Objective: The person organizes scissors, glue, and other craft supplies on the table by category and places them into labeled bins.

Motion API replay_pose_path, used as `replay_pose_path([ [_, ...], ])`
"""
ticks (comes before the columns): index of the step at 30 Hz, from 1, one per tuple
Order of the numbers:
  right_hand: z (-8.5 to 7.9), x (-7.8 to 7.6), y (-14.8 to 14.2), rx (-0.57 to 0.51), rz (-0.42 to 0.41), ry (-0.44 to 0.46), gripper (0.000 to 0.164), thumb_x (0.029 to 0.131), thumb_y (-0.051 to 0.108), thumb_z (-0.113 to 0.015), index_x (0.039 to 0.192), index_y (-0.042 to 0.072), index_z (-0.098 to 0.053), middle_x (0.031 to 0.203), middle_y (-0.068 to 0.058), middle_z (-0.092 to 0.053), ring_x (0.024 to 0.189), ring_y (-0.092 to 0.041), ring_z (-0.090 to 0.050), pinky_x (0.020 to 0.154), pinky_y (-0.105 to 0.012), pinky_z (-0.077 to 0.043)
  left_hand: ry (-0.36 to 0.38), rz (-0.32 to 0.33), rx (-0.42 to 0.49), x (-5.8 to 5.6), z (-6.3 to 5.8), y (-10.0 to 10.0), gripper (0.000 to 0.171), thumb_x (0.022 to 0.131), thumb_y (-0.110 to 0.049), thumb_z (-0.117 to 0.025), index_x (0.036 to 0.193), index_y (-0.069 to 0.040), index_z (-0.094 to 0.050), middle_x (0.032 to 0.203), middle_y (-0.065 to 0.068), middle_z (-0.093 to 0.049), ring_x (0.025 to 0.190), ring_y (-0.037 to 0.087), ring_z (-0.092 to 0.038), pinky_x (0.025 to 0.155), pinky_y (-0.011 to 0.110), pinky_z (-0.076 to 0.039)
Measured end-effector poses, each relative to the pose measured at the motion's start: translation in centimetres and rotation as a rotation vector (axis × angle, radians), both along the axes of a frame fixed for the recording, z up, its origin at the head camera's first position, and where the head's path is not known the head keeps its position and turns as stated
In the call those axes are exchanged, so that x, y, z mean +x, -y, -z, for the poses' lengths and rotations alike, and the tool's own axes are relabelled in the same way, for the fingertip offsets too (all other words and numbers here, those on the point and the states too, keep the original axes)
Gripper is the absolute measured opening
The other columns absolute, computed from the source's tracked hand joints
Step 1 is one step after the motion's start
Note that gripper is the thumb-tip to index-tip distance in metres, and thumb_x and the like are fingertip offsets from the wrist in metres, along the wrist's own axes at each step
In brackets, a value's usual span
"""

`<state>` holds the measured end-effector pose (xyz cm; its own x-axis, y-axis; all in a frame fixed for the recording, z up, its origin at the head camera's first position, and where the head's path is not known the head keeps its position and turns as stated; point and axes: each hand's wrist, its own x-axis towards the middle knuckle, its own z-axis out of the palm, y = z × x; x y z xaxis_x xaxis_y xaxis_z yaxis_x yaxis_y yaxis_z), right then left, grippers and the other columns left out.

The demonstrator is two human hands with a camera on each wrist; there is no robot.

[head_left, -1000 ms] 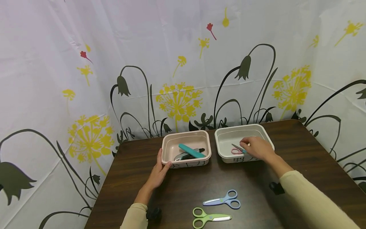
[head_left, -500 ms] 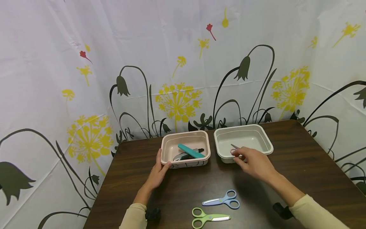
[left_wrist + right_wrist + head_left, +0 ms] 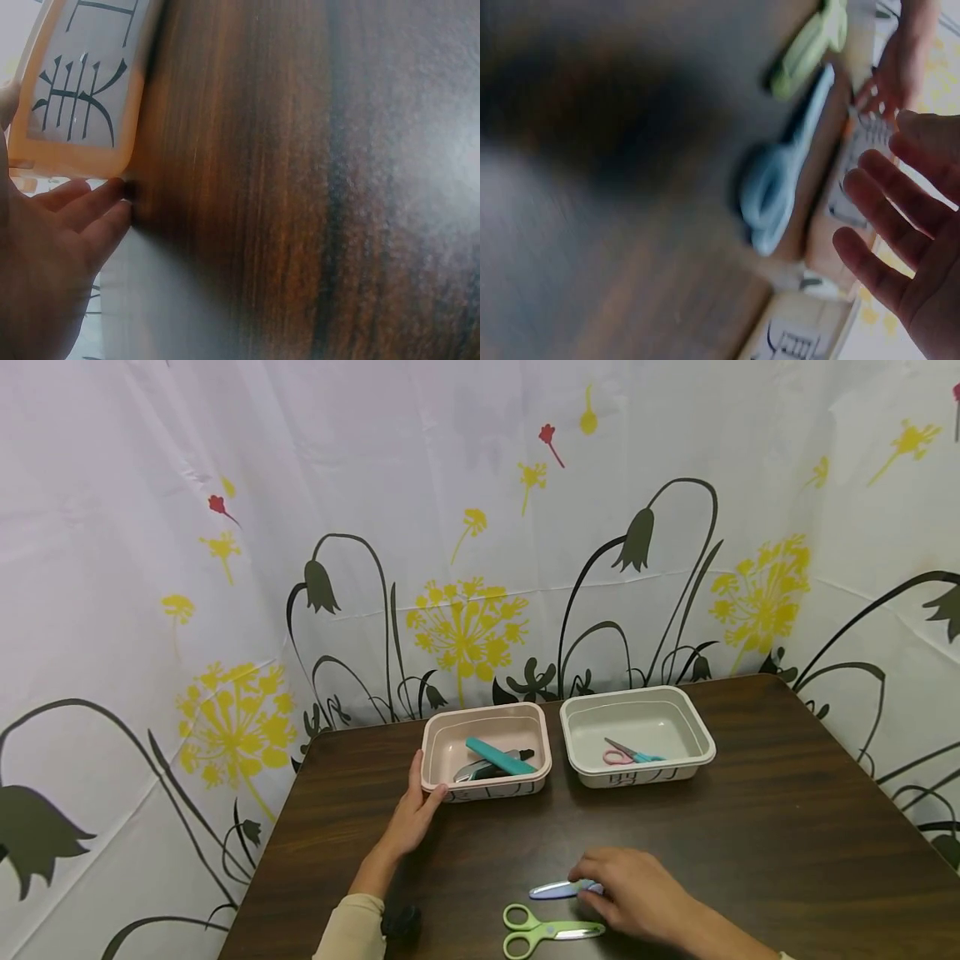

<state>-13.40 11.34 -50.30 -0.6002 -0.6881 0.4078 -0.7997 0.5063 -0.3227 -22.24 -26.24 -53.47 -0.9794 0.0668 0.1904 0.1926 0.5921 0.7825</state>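
Observation:
My left hand (image 3: 406, 817) holds the near left corner of the pink bin (image 3: 545, 737), thumb on the front rim and fingers along its side. A teal flat bar (image 3: 499, 756) and a grey-and-black tool (image 3: 474, 770) lie inside. My right hand (image 3: 637, 893) hovers low over the blue scissors (image 3: 553, 890), hiding most of their handles. In the right wrist view the fingers are parted, apart from the blue scissors (image 3: 769, 191). Closer to me lie the green scissors (image 3: 553, 930). Scissors with pink and teal handles (image 3: 637, 755) rest in the white bin (image 3: 701, 737).
Both bins stand side by side at the back of the dark wooden table (image 3: 780, 810). Behind them hangs a white curtain (image 3: 420, 460) printed with flowers. The green scissors' blade tip is near my right thumb.
My right hand has let go of the pink-and-teal scissors in the white bin and come back toward me, over the blue scissors. The left hand stays at the pink bin.

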Motion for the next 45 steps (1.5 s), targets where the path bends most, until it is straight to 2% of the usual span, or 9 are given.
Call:
replay_pose_path([
  [5, 1.4, 1.1, 0.8, -0.004, -0.118, -0.032, 0.017, 0.081, 0.019, -0.078, 0.097, 0.022, -0.071, 0.09, 0.016, -0.057, 0.076, 0.004, -0.051, 0.059, -0.017, -0.041, -0.001, 0.001, 0.007, 0.0, 0.0, 0.0, 0.079, 0.1, -0.032, -0.056, 0.158, -0.013, -0.006, 0.151, 0.028, -0.034, 0.129, 0.044, -0.044, 0.103, 0.059, -0.033],
  [10, 2.4, 1.6, 1.1, 0.058, -0.152, 0.007, 0.02, 0.08, 0.02, -0.079, 0.098, 0.022, -0.071, 0.09, 0.016, -0.057, 0.078, 0.003, -0.052, 0.06, -0.015, -0.04, 0.001, -0.001, 0.006, 0.0, 0.0, 0.0, 0.078, 0.101, -0.032, -0.056, 0.158, -0.013, -0.006, 0.15, 0.028, -0.035, 0.129, 0.044, -0.044, 0.103, 0.059, -0.033],
  [14, 3.2, 1.8, 1.3, 0.104, -0.167, -0.004, 0.023, 0.079, 0.022, -0.079, 0.1, 0.022, -0.07, 0.091, 0.015, -0.058, 0.081, 0.0, -0.054, 0.061, -0.017, -0.042, 0.014, -0.001, 0.01, 0.1, 0.0, 0.0, 0.079, 0.101, -0.033, -0.056, 0.158, -0.014, -0.006, 0.15, 0.028, -0.035, 0.129, 0.044, -0.044, 0.103, 0.06, -0.032],
  [23, 4.2, 1.9, 1.8, 0.141, -0.181, -0.045, 0.024, 0.077, 0.019, -0.078, 0.099, 0.024, -0.07, 0.093, 0.016, -0.059, 0.082, -0.002, -0.053, 0.062, -0.017, -0.041, 0.006, 0.004, 0.007, 0.1, 0.1, 0.0, 0.079, 0.1, -0.032, -0.056, 0.158, -0.013, -0.006, 0.149, 0.028, -0.036, 0.127, 0.044, -0.045, 0.102, 0.06, -0.034],
  [28, 4.5, 2.0, 2.0, 0.138, -0.167, -0.142, 0.026, 0.069, 0.016, -0.08, 0.091, 0.025, -0.068, 0.089, 0.016, -0.057, 0.08, -0.003, -0.052, 0.061, -0.017, -0.039, 0.011, 0.002, 0.004, 0.1, 0.0, 0.0, 0.079, 0.1, -0.033, -0.056, 0.158, -0.014, -0.005, 0.15, 0.027, -0.035, 0.128, 0.044, -0.045, 0.102, 0.06, -0.033],
  [33, 4.6, 2.1, 2.2, 0.144, -0.16, -0.185, 0.027, 0.066, 0.015, -0.081, 0.087, 0.026, -0.066, 0.087, 0.017, -0.054, 0.078, -0.002, -0.051, 0.059, -0.017, -0.037, 0.007, -0.009, 0.003, 0.2, 0.1, 0.0, 0.079, 0.1, -0.033, -0.056, 0.158, -0.014, -0.007, 0.149, 0.028, -0.036, 0.128, 0.044, -0.045, 0.102, 0.06, -0.033],
  [39, 4.6, 2.2, 2.4, 0.173, -0.158, -0.215, 0.024, 0.068, 0.017, -0.08, 0.085, 0.026, -0.065, 0.085, 0.016, -0.054, 0.077, -0.003, -0.051, 0.057, -0.017, -0.036, -0.001, -0.004, 0.003, 0.2, 0.2, 0.0, 0.078, 0.1, -0.031, -0.056, 0.158, -0.013, -0.007, 0.149, 0.028, -0.036, 0.128, 0.044, -0.045, 0.102, 0.06, -0.033],
  [45, 4.6, 2.4, 2.4, 0.168, -0.145, -0.187, 0.019, 0.072, 0.016, -0.077, 0.079, 0.026, -0.062, 0.08, 0.016, -0.049, 0.073, -0.002, -0.048, 0.053, -0.015, -0.03, -0.014, 0.006, 0.009, 0.1, 0.2, 0.0, 0.078, 0.1, -0.031, -0.056, 0.158, -0.013, -0.007, 0.149, 0.028, -0.036, 0.127, 0.044, -0.045, 0.102, 0.059, -0.034],
])
